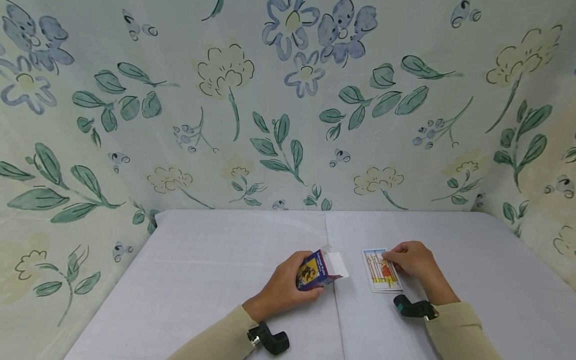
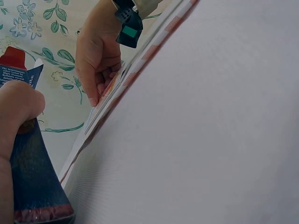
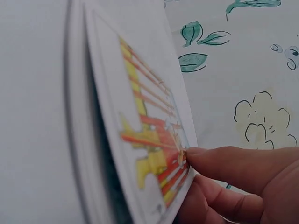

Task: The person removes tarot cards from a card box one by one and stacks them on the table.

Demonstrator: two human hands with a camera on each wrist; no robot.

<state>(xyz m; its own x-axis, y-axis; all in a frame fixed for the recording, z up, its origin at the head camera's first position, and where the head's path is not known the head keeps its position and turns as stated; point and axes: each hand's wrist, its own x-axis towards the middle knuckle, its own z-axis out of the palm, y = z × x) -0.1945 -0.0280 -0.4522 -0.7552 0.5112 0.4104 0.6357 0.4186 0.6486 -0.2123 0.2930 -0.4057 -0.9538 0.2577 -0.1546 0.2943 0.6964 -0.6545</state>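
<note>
My left hand (image 1: 282,284) grips a dark blue card box (image 1: 310,272) with a yellow picture and "Universal Waite" on it. Its white end flap (image 1: 336,265) stands open toward the right, and the inside is hidden. To the right of the box, a stack of tarot cards (image 3: 77,116) lies face up on the table. Thumb on the face and fingers under the edge, my right hand (image 1: 416,261) pinches the top tarot card (image 3: 154,135) by its right side. This card, showing a red figure among staves, is tilted up slightly, with a dark gap beneath it in the right wrist view.
A white cloth (image 1: 216,270) covers the table, with a crease running front to back between the box and the cards. Behind and at both sides hangs a curtain (image 1: 288,145) printed with flowers and leaves. Each wrist carries a black camera (image 1: 273,341).
</note>
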